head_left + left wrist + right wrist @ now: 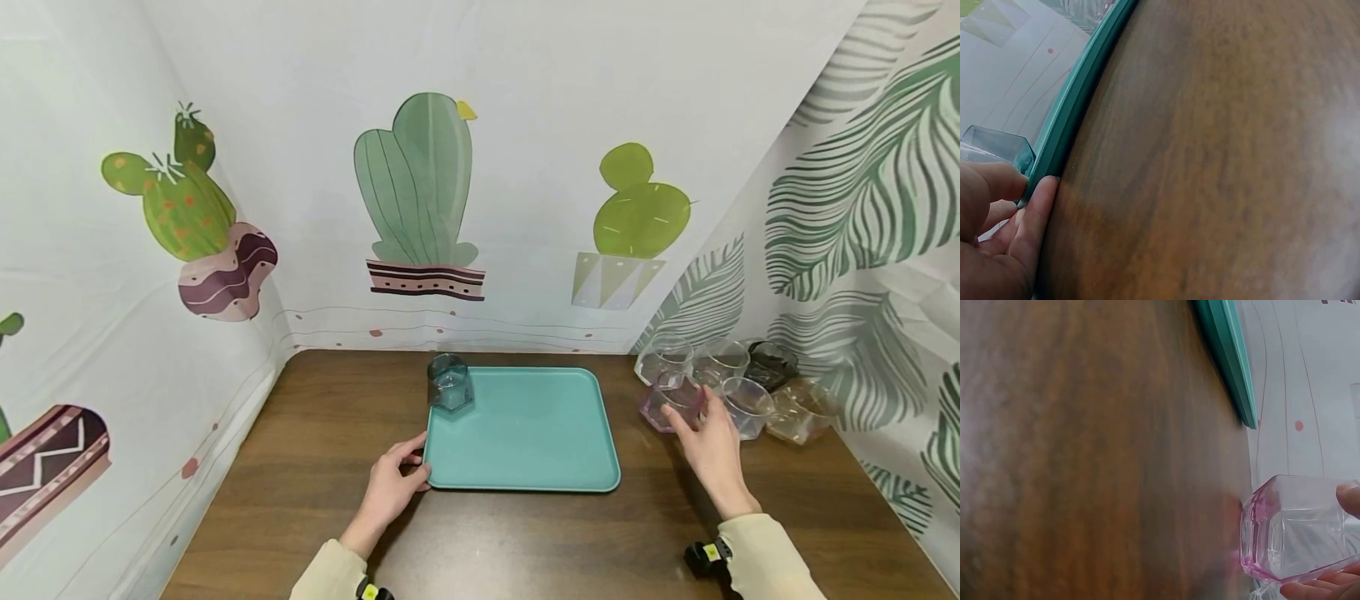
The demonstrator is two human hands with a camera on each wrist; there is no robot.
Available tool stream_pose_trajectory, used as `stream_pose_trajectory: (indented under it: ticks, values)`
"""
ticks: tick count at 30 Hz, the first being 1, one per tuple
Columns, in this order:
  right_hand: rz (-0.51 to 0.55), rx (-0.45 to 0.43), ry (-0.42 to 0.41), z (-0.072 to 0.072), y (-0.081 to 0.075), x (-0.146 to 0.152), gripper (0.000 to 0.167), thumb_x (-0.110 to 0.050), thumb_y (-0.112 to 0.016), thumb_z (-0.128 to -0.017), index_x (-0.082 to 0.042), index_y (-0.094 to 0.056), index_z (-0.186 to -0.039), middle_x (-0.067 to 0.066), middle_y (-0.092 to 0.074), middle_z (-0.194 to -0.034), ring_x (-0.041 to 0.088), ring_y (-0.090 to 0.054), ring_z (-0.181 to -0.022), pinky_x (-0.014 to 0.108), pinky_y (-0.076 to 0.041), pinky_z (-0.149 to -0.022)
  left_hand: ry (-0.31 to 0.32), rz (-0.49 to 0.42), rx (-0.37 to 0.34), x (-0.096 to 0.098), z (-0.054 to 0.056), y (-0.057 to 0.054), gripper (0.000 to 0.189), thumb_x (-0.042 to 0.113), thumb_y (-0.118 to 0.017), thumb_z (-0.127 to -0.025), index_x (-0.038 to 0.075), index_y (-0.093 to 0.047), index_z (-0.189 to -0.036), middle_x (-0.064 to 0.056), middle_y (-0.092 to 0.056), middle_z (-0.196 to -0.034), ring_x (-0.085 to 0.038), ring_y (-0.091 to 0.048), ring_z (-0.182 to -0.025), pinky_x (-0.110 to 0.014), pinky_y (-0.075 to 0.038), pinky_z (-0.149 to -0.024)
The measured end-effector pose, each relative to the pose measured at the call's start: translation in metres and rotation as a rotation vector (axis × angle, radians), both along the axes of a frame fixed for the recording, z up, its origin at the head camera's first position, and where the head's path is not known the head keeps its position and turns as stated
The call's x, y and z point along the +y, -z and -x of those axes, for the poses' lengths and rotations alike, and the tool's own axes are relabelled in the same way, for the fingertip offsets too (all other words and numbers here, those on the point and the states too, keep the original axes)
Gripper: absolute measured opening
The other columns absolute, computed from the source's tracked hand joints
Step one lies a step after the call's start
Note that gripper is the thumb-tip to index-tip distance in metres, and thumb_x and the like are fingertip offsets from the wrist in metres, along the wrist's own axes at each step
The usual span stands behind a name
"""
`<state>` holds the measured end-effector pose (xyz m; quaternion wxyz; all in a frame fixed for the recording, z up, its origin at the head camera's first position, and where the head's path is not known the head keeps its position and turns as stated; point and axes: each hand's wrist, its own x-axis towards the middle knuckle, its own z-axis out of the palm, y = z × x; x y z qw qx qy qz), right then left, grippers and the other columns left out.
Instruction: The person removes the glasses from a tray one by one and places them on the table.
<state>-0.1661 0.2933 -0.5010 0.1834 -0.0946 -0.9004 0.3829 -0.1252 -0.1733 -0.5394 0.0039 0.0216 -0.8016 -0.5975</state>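
Note:
A teal rectangular tray [536,433] lies on the table, and my left hand [393,479] pinches its front left edge between thumb and fingers. The tray's rim [1075,94] passes between those fingers in the left wrist view. A blue-grey glass [450,385] stands in the tray's back left corner. To the right of the tray, my right hand [712,450] holds a pink-tinted glass [672,402] by its sides. In the right wrist view, the pink glass [1294,531] has an angular base, close to or on the tabletop; contact is unclear.
Behind and right of the pink glass stand several more glasses: clear ones [720,364], a dark one [772,367] and an amber one [802,414]. They sit close together near the right wall cloth [862,350]. A cactus-printed cloth [525,208] hangs behind the wooden table [322,417].

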Motion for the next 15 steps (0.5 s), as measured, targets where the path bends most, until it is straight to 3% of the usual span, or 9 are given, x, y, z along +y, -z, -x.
stream_pose_trajectory:
  ticks: [10,15]
  values:
    - [-0.023,0.029,0.021,-0.0029,-0.0018,0.0006,0.078,-0.016,-0.078,-0.093,0.018,-0.036,-0.150,0.042,-0.048,-0.140,0.058,-0.055,-0.123,0.066,-0.044,-0.110,-0.005,-0.003,0.001,0.0007,-0.0004,0.0013,0.052,-0.012,-0.070,-0.088,-0.004,-0.064,-0.139,-0.021,-0.064,-0.118,-0.029,-0.061,-0.102,-0.028,-0.067,-0.063]
    - [-0.043,0.119,0.024,-0.0059,-0.0048,-0.0018,0.073,-0.011,-0.080,-0.091,0.015,-0.041,-0.147,0.037,-0.051,-0.136,0.054,-0.055,-0.120,0.063,-0.047,-0.105,-0.002,0.002,0.014,-0.0001,0.0000,0.0022,0.052,-0.012,-0.070,-0.088,-0.004,-0.064,-0.139,-0.021,-0.064,-0.120,-0.028,-0.061,-0.100,-0.028,-0.066,-0.063]
